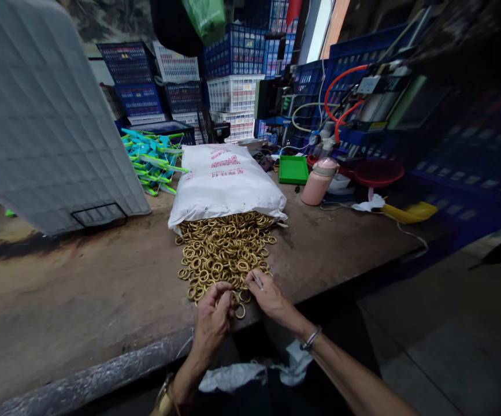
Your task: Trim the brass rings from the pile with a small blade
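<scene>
A spread of brass-coloured rings pours out of the mouth of a white printed sack onto the table. At the near edge of the rings, my left hand has its fingers curled together; what they hold, if anything, is hidden. Just right of it, my right hand pinches a small, thin, silvery piece, too small to identify. A few loose rings lie between the two hands.
A grey ribbed panel stands on the left of the brown table. Behind are blue-green plastic pieces and stacked crates. To the right are a green tray, a pink bottle and a yellow scoop-like piece.
</scene>
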`<state>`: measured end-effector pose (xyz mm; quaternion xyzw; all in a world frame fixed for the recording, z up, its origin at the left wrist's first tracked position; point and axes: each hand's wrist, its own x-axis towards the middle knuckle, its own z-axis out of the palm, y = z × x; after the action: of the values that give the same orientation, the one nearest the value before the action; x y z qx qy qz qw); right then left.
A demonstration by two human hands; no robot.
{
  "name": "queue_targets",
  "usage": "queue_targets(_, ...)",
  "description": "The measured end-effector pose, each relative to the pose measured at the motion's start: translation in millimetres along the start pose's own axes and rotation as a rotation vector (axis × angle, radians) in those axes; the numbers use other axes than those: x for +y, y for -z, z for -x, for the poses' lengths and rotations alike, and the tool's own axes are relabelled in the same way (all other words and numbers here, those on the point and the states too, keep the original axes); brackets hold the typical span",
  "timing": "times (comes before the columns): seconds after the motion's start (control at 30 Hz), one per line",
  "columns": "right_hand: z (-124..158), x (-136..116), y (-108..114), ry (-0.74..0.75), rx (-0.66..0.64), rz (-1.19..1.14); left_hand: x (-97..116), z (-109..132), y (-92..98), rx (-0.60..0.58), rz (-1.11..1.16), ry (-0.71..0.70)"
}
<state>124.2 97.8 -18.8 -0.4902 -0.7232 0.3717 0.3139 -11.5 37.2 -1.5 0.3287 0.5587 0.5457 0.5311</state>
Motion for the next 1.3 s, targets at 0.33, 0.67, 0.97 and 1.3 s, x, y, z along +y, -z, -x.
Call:
queue_targets(0.33,-0.5,-4.0,10.4,-0.066,-0.096,-0.225,17.8,-32.2,-7.1,-0.269,-0.568,-0.5)
queue_targets(0.67,-10.0,-3.7,13.4,-0.037,0.032,-0.042,16.3,-41.6,-3.6,-0.167,-0.654,-0.469)
queue_targets(0.97,-4.9,2.7,10.4,0.015,-0.004,0.147,17.7,-42.7,-2.2,-0.109,-0.653,-0.448)
queue_targets(1.3,22.6,7.3,18.3,0.077,0.028,0.187,27.1,-12.2,16.4,0.015,-0.369,-0.284)
